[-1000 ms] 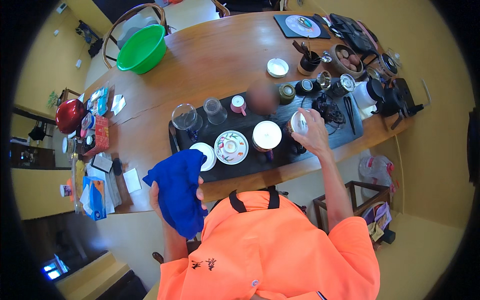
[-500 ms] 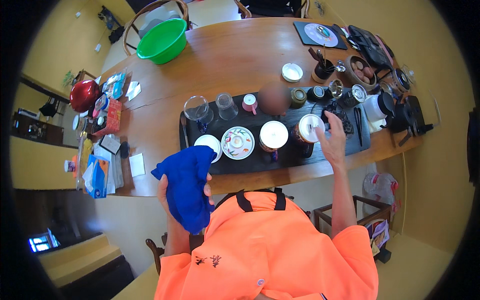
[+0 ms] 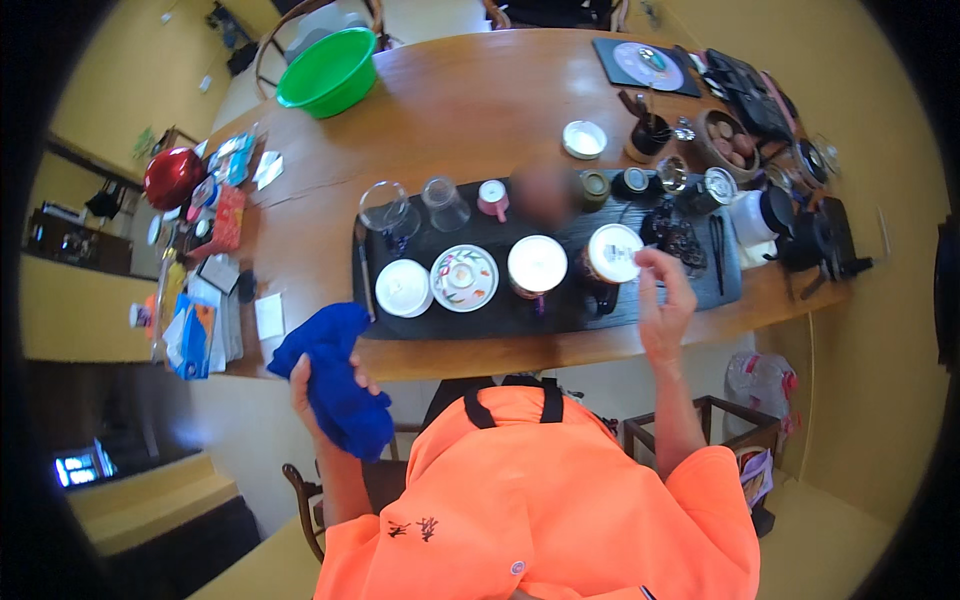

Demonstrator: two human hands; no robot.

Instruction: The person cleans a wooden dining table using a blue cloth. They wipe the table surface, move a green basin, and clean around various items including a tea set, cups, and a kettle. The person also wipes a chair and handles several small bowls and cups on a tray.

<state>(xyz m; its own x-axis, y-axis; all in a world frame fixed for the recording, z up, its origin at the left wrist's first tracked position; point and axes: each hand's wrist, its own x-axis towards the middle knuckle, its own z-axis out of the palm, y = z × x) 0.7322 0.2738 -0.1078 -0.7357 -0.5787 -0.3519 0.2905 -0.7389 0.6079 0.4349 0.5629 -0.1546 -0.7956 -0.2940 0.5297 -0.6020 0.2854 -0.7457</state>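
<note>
My left hand (image 3: 303,388) is wrapped round a crumpled blue cloth (image 3: 348,390), held just off the table's near edge. Beside the right-hand mug (image 3: 613,253), my right hand (image 3: 667,305) is raised with its fingers loosely bent and nothing visible in them. The fingertips are close to that mug's round white top; whether they touch it I cannot tell. A second white-topped mug (image 3: 537,265) stands to its left. Further left on the black tray (image 3: 470,326) are a floral lidded dish (image 3: 465,279) and a white cup (image 3: 404,288).
Along the tray's far side stand a glass pitcher (image 3: 445,205), a small pink cup (image 3: 492,198) and several jars. A green basin (image 3: 328,75) sits at the far left. A tissue box (image 3: 192,335) and clutter line the left end; a bowl of round items (image 3: 728,140) is at right.
My left hand has moved left and slightly down with the blue cloth, uncovering the white cup. My right hand has drawn back slightly toward me, its fingers more bent.
</note>
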